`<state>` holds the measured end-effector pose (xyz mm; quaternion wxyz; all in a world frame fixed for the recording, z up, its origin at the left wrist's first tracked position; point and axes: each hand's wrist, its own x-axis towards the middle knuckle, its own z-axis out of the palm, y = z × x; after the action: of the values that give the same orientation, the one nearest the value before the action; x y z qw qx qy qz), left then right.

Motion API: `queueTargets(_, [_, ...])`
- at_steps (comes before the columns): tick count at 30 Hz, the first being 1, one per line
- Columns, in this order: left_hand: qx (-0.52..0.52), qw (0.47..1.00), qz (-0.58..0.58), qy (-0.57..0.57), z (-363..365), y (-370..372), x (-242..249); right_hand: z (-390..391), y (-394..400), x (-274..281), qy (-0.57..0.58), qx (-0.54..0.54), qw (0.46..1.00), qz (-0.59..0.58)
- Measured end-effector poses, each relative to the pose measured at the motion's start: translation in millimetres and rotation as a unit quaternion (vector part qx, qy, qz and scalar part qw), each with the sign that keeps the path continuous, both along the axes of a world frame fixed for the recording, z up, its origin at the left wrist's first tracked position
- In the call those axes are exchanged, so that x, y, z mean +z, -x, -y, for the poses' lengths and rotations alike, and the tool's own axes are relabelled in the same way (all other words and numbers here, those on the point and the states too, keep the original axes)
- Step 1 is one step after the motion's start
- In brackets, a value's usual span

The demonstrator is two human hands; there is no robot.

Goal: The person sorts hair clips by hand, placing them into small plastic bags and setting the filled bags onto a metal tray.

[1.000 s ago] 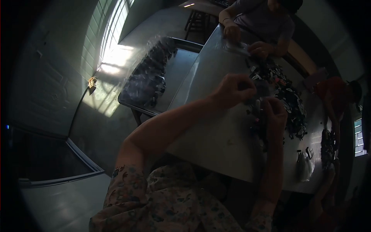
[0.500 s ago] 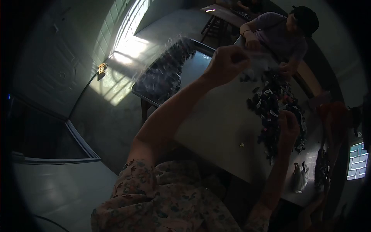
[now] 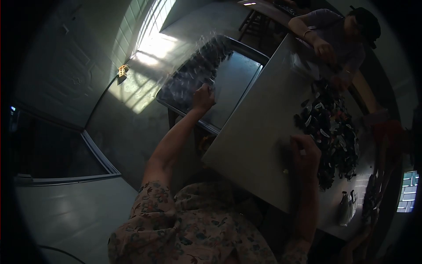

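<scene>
My left hand is over the inner part of a dark-rimmed tray, beside many small packed items in clear wrapping. Its fingers are closed, and whatever they hold is too small to make out. On the right, my right hand hovers above the table at the near left edge of a pile of small dark pieces. Its thumb and forefinger curl together around a small gap, and anything between the fingertips is hidden. A tiny yellowish piece lies on the table beside this hand.
Across the table a co-worker in a dark cap has both hands near the pile's far end. Clear plastic bags lie near that person. Another clear bag rests at the right. A stool stands behind.
My left hand has moved left and down, from above the table near the co-worker to the tray. My right hand has come left and slightly down, off the pile. The view has shifted slightly.
</scene>
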<state>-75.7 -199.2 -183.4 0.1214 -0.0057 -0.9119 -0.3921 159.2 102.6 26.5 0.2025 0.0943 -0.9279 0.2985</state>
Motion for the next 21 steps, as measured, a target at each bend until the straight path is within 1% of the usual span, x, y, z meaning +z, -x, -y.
queueTargets(1, [-0.004,0.999,0.023,0.043,0,-1,-8,-1,0,0,-0.006,-0.009,1.0,-0.008])
queueTargets(2, [-0.004,0.999,0.025,0.044,0,-1,-14,-3,0,0,-0.011,-0.018,1.0,-0.016])
queueTargets(4, [-0.007,0.996,-0.027,0.087,4,-4,-22,-3,-1,2,-0.007,-0.019,1.0,-0.008])
queueTargets(5, [-0.007,0.996,-0.024,0.09,7,-5,-25,-3,-2,3,-0.005,-0.02,1.0,-0.003])
queueTargets(7, [-0.017,0.991,0.008,0.131,14,-8,-21,-3,-2,2,-0.006,-0.019,1.0,0.003])
queueTargets(11, [-0.01,0.991,-0.005,0.133,19,-25,-16,-5,-3,2,-0.019,-0.01,1.0,0.007])
queueTargets(13, [-0.014,0.99,-0.086,0.11,19,-38,-12,-6,-3,1,-0.01,-0.008,1.0,0.006])
queueTargets(17, [-0.019,0.991,-0.064,0.117,17,-50,-1,-5,-4,0,0.004,-0.006,1.0,0.008])
queueTargets(19, [-0.025,0.988,-0.116,0.098,15,-51,0,-5,-4,-1,0.003,-0.007,1.0,0.008])
queueTargets(21, [-0.02,0.988,-0.123,0.091,17,-53,1,-6,-5,-2,0.003,-0.008,1.0,0.009])
